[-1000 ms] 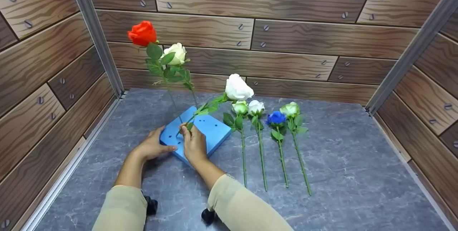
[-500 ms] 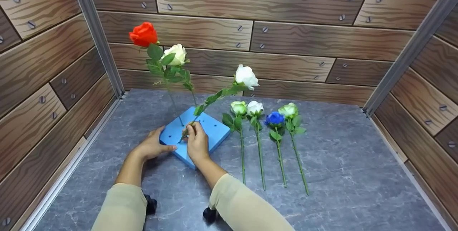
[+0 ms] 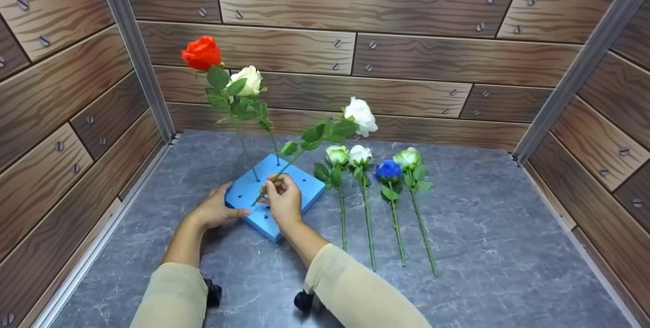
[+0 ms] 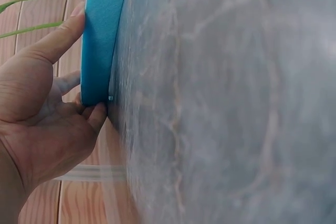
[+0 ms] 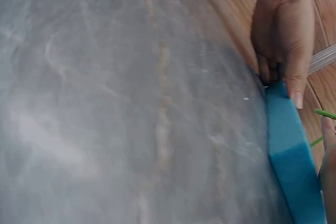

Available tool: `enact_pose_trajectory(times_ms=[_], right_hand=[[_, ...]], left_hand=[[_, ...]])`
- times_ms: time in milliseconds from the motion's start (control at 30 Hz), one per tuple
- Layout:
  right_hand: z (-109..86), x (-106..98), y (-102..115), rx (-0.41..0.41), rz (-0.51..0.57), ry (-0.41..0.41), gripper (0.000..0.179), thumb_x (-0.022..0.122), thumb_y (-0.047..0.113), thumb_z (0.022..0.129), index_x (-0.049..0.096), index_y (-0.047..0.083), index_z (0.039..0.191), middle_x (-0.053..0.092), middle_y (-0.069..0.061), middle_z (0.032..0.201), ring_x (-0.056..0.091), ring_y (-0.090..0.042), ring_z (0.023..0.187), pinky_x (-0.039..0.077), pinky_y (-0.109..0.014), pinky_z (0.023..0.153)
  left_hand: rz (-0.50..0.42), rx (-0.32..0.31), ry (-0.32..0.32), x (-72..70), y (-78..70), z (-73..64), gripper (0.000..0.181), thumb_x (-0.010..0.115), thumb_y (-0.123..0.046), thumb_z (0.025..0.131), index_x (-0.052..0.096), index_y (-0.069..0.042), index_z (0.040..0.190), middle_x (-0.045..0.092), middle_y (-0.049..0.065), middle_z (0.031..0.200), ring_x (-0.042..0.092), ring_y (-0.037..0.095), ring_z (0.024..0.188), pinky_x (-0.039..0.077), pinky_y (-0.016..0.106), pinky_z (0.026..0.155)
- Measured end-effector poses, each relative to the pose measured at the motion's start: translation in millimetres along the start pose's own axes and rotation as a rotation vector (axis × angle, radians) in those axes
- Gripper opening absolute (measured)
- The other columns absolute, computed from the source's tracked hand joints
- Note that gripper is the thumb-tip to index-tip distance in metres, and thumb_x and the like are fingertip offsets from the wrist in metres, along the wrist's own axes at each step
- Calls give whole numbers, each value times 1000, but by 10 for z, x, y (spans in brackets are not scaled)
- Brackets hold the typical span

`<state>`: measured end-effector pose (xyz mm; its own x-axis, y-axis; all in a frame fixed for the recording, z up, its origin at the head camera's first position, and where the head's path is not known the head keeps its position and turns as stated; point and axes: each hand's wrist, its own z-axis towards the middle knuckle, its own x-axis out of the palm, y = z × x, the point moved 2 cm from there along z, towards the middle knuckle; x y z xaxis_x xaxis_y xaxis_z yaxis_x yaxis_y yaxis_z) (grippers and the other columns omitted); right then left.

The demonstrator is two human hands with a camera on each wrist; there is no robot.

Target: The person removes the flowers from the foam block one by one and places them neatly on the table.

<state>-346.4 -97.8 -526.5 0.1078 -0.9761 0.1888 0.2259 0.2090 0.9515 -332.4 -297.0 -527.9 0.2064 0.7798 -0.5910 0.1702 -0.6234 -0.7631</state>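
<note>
The left hand (image 3: pixel 216 207) grips the left corner of a blue block (image 3: pixel 311 188) with holes in its top. In the left wrist view, its thumb lies over the top edge of the block (image 4: pixel 100 40) and its fingertips reach the lower edge. Between thumb and fingers, the right hand (image 3: pixel 285 201) pinches the stem of a white rose (image 3: pixel 361 116). That rose leans to the right, its stem's lower end close over the block's top near the left thumb. A red rose (image 3: pixel 201 53) and a cream rose (image 3: pixel 246 82) stand upright in the block's back holes.
Right of the block, several roses lie in a row on the grey marbled table (image 3: pixel 487 226): a greenish one (image 3: pixel 337 155), a white one (image 3: pixel 360 155), a blue one (image 3: pixel 389 169) and another greenish one (image 3: pixel 408 158). Wood-patterned walls (image 3: pixel 294 43) enclose the back and sides.
The right hand has moved slightly right and down with the white rose. The bloom has swung to the right, and the stem's lower end has shifted over the block's top. The left hand stays put.
</note>
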Motion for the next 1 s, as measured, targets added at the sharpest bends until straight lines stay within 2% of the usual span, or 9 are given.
enact_pose_trajectory(times_ms=[200,333,467,600,800,1000], right_hand=[[-33,-175,110,84,42,44,10,63,2,108,69,-2,115,74,-18,97,74,-21,84,69,-38,72],[-52,-283,169,109,3,88,12,64,3,107,72,5,116,74,-18,94,74,-25,82,69,-39,71],[-59,-388,227,118,-74,120,15,66,3,106,74,7,119,75,-10,91,75,-18,80,69,-39,72],[-82,-484,273,140,-112,122,16,67,1,105,73,4,120,75,-7,91,74,-14,79,69,-37,73],[-162,-573,358,206,-89,105,20,67,1,105,73,3,124,74,-5,90,74,-14,82,69,-33,73],[-226,-681,428,238,-99,122,24,69,2,104,73,6,128,73,-5,90,74,-15,82,69,-38,76]], left_hand=[[-10,4,6,29,1,-31,121,85,-45,94,6,-3,174,4,34,178,7,57,165,17,71,134],[-9,8,10,27,-17,-43,121,85,-46,94,5,-3,174,3,35,178,7,58,165,16,72,134],[1,28,14,13,-29,-33,121,85,-44,94,5,0,173,3,37,177,6,59,164,16,72,134],[2,41,18,11,-25,-44,121,85,-42,94,4,2,173,3,38,177,6,59,165,16,72,134],[6,39,23,-13,-14,-60,121,85,-42,95,3,1,173,1,38,177,4,60,164,13,72,134],[-1,38,34,0,-40,-66,120,84,-41,96,2,0,173,-1,37,177,3,60,164,13,73,134]])
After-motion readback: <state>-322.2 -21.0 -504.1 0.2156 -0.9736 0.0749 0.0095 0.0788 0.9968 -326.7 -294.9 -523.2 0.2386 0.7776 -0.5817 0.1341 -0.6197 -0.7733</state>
